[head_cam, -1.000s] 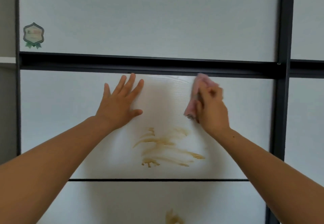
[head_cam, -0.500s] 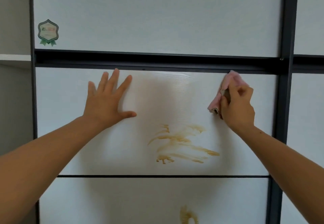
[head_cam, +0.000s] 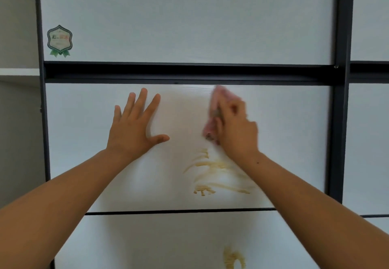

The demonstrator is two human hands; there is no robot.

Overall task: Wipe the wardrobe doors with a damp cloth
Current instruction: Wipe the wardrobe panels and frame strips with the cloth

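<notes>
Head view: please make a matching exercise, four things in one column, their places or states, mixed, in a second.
1 pink crumpled cloth
2 green shield-shaped sticker
3 large yellow-brown streaky smear
4 left hand

A pressed flat on the white middle door panel, fingers spread
B low left corner of the white upper door panel
C gripped by the right hand
D just below the right hand

Pairs: 1-C, 2-B, 3-D, 4-A
</notes>
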